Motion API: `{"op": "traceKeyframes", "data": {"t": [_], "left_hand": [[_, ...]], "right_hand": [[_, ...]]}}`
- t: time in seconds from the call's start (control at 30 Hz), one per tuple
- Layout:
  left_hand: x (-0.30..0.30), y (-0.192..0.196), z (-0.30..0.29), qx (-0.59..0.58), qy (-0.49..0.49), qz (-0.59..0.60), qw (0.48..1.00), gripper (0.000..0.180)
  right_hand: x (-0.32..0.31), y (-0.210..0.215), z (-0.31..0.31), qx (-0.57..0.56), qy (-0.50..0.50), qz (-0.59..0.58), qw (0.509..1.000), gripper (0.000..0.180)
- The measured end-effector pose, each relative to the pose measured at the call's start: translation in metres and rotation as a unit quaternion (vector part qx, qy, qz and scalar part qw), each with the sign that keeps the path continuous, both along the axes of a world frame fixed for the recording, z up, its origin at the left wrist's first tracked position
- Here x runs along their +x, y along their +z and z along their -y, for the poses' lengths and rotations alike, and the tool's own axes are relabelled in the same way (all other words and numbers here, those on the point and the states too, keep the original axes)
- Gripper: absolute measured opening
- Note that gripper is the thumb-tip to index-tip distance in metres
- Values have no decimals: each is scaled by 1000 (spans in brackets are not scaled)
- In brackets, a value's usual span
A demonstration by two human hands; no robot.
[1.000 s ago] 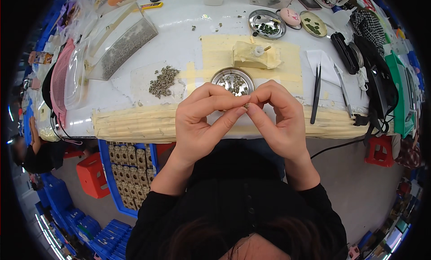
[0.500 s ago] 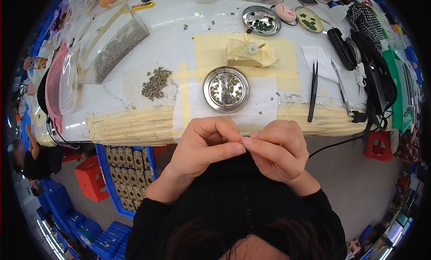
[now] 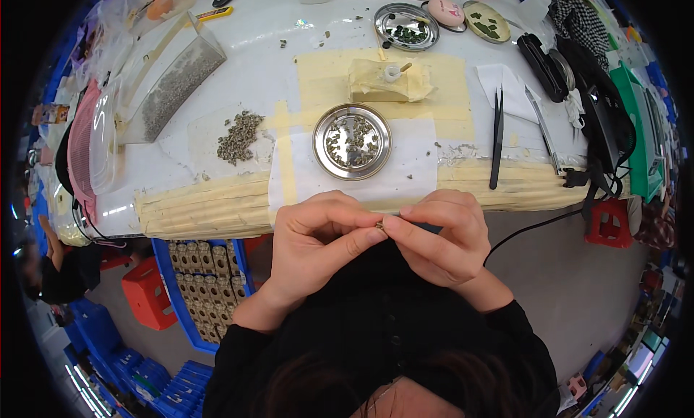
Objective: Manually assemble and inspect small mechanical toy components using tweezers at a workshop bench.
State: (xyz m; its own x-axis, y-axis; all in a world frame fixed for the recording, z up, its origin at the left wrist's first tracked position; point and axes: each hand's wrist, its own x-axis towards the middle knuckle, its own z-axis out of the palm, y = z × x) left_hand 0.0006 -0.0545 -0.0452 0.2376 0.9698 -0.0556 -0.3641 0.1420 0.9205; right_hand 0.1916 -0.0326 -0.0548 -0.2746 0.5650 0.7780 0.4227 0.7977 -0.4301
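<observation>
Just in front of the table's near edge, my left hand (image 3: 314, 237) pinches a tiny grey-brown piece (image 3: 379, 226) between thumb and forefinger. The fingertips of my right hand (image 3: 448, 241) press together at the same piece from the other side. Its exact kind is too small to tell, and the fingers cover most of it. Straight beyond the hands is a round shiny metal dish (image 3: 319, 158) with many small grey-brown pieces scattered in it. To its left lies a loose heap of similar pieces (image 3: 240, 138) on a clear sheet.
Black tweezers (image 3: 497, 140) and silver tweezers (image 3: 542, 125) lie at right. Beyond the dish stands a tape-wrapped block (image 3: 376, 91) with a small cup. A clear bin of grains (image 3: 177, 93) is at left. Below the table, a blue crate (image 3: 168, 288) holds rows of brownish blocks.
The tabletop has shifted slightly left and up in the picture. Both hands keep their pinch on the tiny piece, which shows a little more between the fingertips.
</observation>
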Motion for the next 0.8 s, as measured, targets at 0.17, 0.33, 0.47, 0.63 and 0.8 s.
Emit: {"op": "traceKeyframes", "data": {"t": [0.17, 0.33, 0.47, 0.63, 0.8], "left_hand": [[1, -2, 0, 16, 4, -24, 1000, 15], [6, 0, -1, 43, 39, -47, 997, 13], [16, -2, -9, 57, 101, -3, 993, 13], [7, -7, -45, 270, 180, -199, 925, 16], [4, 1, -74, 394, 254, -337, 816, 18]], "right_hand": [[-8, -9, 1, 1, -28, -21, 999, 30], [-11, -8, -5, 7, -50, -17, 999, 29], [-17, -2, -15, 24, -60, -24, 998, 30], [-12, 19, -47, -33, -76, -58, 995, 30], [-1, 34, -94, -36, -140, 55, 988, 20]]}}
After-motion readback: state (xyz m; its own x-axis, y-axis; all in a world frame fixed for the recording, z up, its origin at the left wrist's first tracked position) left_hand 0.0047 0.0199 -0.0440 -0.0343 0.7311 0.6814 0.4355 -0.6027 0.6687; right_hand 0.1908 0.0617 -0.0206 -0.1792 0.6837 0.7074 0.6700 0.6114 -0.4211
